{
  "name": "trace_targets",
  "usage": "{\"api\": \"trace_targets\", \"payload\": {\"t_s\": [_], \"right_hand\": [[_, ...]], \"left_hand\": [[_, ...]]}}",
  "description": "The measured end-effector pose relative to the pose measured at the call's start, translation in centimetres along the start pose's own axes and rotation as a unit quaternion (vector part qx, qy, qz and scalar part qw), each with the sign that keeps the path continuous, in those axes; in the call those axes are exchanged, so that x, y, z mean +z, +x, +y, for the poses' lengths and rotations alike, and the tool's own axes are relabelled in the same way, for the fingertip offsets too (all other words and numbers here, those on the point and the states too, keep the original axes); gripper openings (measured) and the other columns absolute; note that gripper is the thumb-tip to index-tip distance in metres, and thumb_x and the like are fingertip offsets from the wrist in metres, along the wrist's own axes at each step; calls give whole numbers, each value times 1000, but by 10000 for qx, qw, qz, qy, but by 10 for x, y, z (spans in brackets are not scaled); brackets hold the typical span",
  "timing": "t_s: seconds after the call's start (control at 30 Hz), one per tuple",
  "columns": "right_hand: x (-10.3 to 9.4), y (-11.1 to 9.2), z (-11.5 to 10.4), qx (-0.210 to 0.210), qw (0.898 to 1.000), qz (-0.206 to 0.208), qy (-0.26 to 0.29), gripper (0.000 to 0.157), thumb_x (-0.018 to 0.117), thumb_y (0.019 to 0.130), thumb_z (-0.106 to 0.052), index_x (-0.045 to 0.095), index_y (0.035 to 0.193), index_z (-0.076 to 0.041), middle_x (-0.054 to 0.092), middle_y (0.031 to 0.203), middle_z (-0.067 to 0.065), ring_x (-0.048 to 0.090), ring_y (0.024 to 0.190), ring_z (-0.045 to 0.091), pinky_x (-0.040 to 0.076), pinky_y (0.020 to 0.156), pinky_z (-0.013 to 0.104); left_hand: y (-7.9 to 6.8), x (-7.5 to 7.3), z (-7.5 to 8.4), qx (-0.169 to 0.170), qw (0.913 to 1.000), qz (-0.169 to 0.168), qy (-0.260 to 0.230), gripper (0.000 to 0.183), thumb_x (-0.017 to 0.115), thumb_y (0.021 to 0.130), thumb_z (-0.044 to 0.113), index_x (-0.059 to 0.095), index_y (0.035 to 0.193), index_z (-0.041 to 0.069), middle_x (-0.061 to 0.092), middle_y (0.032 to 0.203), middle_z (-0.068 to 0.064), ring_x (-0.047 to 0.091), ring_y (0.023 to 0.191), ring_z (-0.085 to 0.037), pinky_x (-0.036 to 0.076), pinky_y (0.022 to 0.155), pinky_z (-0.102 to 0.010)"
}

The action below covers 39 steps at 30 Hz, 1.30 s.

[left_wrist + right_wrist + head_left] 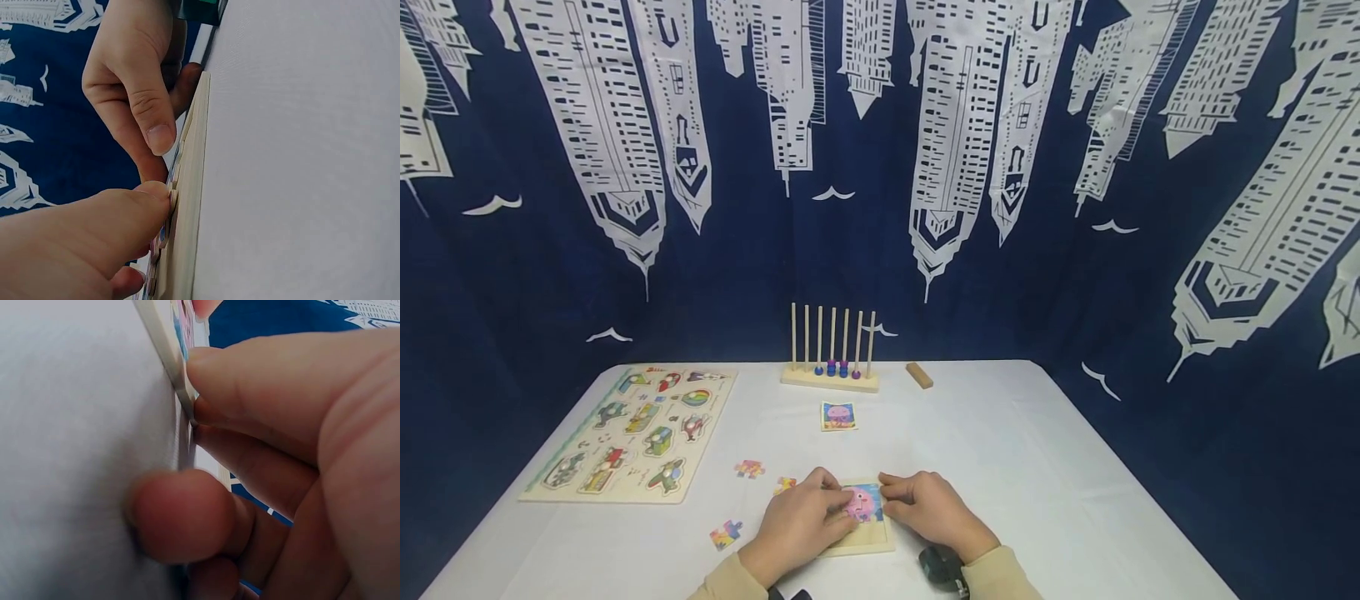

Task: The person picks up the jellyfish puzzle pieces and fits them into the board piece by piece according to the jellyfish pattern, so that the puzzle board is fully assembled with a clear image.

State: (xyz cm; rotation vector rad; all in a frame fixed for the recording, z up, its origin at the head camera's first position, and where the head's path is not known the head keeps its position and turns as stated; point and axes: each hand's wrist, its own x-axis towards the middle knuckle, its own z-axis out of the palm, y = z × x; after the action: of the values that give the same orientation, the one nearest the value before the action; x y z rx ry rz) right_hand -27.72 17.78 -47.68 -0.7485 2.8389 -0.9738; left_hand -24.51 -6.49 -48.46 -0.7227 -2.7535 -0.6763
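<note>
A shallow wooden puzzle tray (868, 546) lies before me, partly filled with jigsaw pieces that form a pink figure (866, 502) on blue. My left hand (805, 523) reaches over the tray's left side. In the left wrist view its thumb and fingers pinch a puzzle piece (173, 199) at the top of the tray. My right hand (934, 510) grips the tray's right edge, thumb on the rim and fingers along the side. Left of the tray lie loose jigsaw pieces: one pink and orange (749, 469), one yellow-orange (785, 484), one blue and yellow (726, 534).
A picture card (838, 416) with a pink figure lies beyond the tray. Behind it stands a wooden bead rack (830, 381) with upright rods. A small wooden block (919, 375) lies to its right. A vehicle peg puzzle board (632, 442) covers the table's left side.
</note>
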Motion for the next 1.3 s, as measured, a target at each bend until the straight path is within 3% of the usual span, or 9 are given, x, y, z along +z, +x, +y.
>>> {"api": "trace_targets", "payload": {"t_s": [0.27,0.47,0.77,1.03,1.3], "right_hand": [[1,0,1,26,10000,3,10,29,76,92,-25,77,117,-10,68,135,0,60,132,29,41,110,60],[2,1,1,43,10000,4,26,29,76,92,-25,78,117,-10,68,135,-1,60,132,30,33,113,68],[1,1,-1,37,10000,14,-20,29,76,92,-25,77,117,-10,68,135,1,60,132,31,35,112,67],[0,1,-1,-9,9999,-57,105,29,76,92,-23,77,118,-9,68,136,2,62,130,29,46,108,56],[0,0,0,5,10000,-47,-33,30,76,92,-24,77,119,-11,68,136,-1,60,132,29,39,111,62]], "left_hand": [[1,2,-2,43,10000,29,-54,39,78,89,45,78,119,20,61,105,9,41,62,2,36,52,-20],[0,3,-1,33,10000,-5,58,38,79,88,44,79,118,21,59,105,9,42,64,1,36,53,-20],[0,4,5,268,9970,119,714,35,76,92,42,78,119,20,58,102,7,43,66,-1,35,49,-19],[-2,5,5,63,9983,69,580,36,74,92,45,78,120,23,61,106,6,44,65,0,36,49,-20],[0,8,2,-69,9992,298,267,34,75,91,43,79,118,21,63,105,8,48,64,0,38,51,-21]]}}
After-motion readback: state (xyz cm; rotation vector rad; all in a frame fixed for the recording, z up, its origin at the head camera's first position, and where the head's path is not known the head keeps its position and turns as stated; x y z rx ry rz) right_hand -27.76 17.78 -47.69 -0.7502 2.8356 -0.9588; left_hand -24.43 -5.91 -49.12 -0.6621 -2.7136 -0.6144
